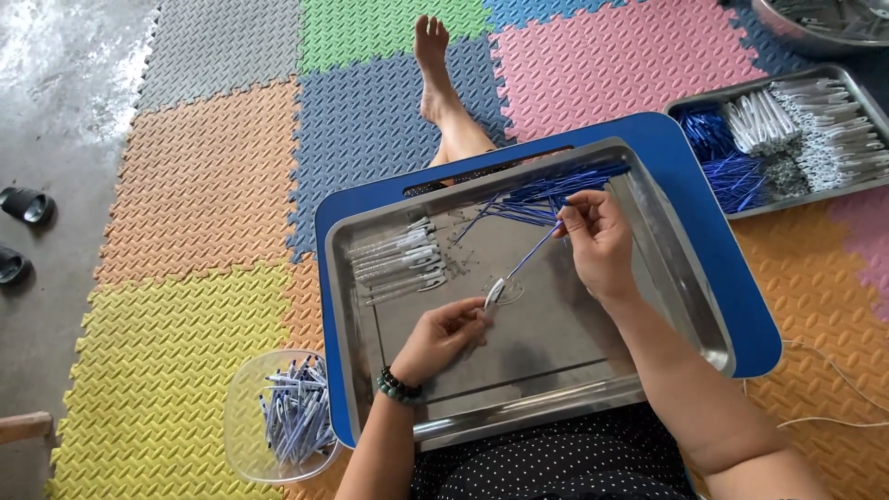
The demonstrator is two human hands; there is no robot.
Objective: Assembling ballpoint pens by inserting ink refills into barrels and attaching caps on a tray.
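My left hand [443,335] pinches a white pen barrel [494,293] by its lower end, low over a steel tray [681,278]. My right hand [597,236] holds a thin blue refill [532,254], whose tip goes into the barrel's open end. A loose pile of blue refills [551,190] lies in the tray's far corner, just beyond my right hand. Several white barrels [398,261] lie side by side at the tray's left. Tiny springs [463,257] are scattered between them and the refills.
The tray rests on a blue lap board [741,278] over my legs. A clear bowl of finished pens [294,421] sits at my left on foam floor mats. A second tray [801,139] of parts lies at the right. Black sandals [23,206] are at the far left.
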